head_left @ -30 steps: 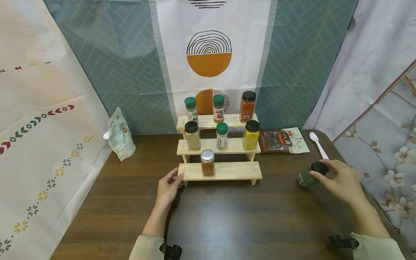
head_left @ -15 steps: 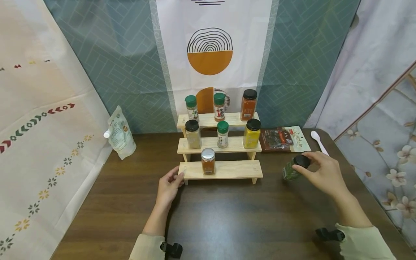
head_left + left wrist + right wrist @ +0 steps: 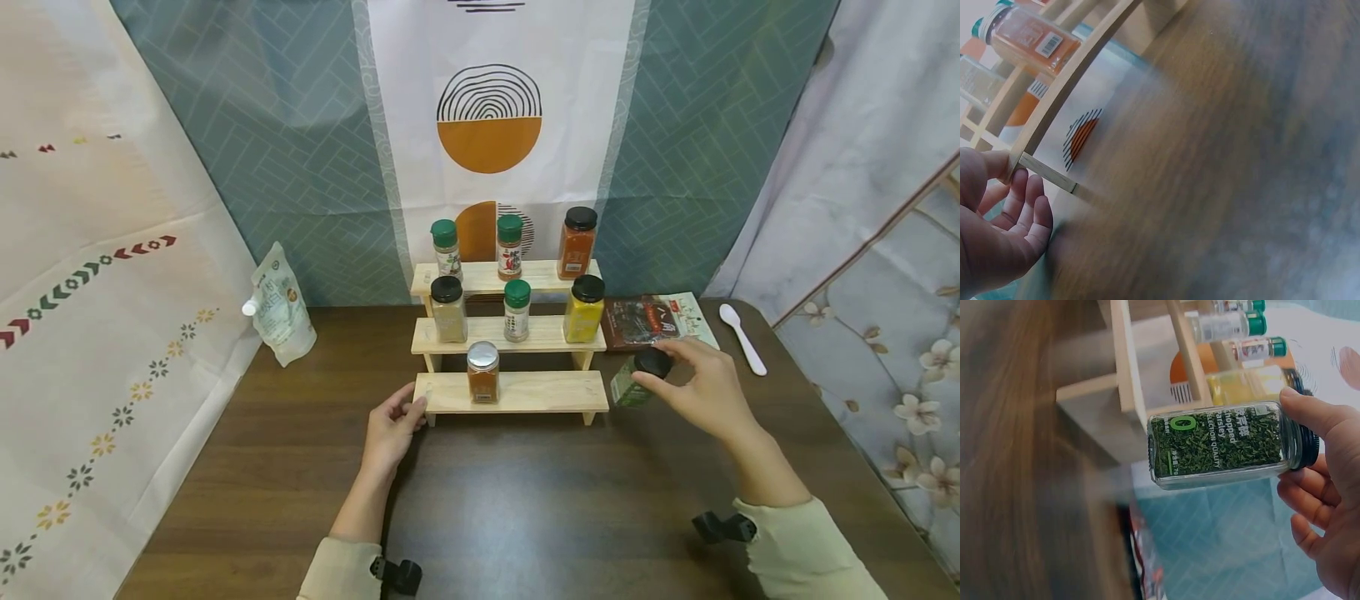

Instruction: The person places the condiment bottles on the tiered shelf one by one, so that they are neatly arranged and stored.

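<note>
A jar of chopped parsley [image 3: 1222, 444] with a black lid is pinched at the lid between the thumb and fingers of my right hand [image 3: 701, 387]. In the head view the jar is tilted and close to the right end of the lowest step of a three-step wooden rack [image 3: 551, 392]. My left hand [image 3: 392, 425] pinches the left end of that same step, thumb on top, as the left wrist view also shows. A silver-lidded jar of orange-brown spice [image 3: 483, 375] stands left of the middle on that step.
On the middle step stand a black-lidded beige jar [image 3: 448, 317], a green-capped bottle [image 3: 517, 317] and a yellow jar [image 3: 583, 317]. Several more spice containers line the top step. A brown packet [image 3: 637, 321] and white spoon [image 3: 742, 340] lie right; a spouted pouch [image 3: 281, 308] stands left.
My right hand has carried the parsley jar leftward from beside the spoon to near the rack's right end. The left hand has stayed at the lowest step's left end.
</note>
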A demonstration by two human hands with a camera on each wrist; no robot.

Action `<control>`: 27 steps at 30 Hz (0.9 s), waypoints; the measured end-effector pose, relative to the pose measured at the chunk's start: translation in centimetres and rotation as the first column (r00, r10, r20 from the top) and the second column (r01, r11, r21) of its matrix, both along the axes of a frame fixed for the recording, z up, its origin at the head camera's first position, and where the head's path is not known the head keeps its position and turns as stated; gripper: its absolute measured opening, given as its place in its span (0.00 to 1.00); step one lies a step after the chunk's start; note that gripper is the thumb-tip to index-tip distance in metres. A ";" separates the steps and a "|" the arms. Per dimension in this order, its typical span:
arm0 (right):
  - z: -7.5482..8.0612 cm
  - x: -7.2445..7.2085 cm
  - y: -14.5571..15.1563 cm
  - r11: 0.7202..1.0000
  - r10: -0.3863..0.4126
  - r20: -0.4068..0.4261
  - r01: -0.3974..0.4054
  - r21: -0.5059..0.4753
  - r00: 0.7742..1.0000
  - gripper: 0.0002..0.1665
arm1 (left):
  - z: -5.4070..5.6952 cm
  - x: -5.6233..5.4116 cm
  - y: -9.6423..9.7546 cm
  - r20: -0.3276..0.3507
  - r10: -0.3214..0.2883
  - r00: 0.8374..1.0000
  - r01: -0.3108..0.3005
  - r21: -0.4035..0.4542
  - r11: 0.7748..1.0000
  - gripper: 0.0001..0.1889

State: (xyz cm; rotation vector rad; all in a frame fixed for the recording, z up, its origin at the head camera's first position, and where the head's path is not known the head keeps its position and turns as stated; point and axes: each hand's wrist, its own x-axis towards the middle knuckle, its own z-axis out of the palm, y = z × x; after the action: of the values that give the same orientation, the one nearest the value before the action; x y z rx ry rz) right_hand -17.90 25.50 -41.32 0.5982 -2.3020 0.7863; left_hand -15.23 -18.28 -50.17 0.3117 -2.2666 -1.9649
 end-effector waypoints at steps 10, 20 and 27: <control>0.7 -0.7 -3.5 1.000 0.020 0.067 -0.019 -0.005 0.998 0.28 | 0.0 0.1 0.0 0.004 -0.001 1.000 0.001 0.002 1.000 0.22; 0.7 -1.0 -7.5 0.999 0.010 0.125 -0.015 0.040 0.992 0.29 | 0.0 0.0 0.2 0.005 -0.001 1.000 0.001 0.001 1.000 0.22; 1.0 -1.2 -9.6 0.998 0.035 0.157 -0.044 0.053 0.987 0.29 | 0.0 0.0 0.4 0.010 0.005 1.000 -0.005 0.002 1.000 0.22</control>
State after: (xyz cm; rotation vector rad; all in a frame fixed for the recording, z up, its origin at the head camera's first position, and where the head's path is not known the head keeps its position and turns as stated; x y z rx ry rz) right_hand -19.12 15.93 -40.30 0.6296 -2.4689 0.8149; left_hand -15.19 -17.93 -50.18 0.3279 -2.2679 -1.9680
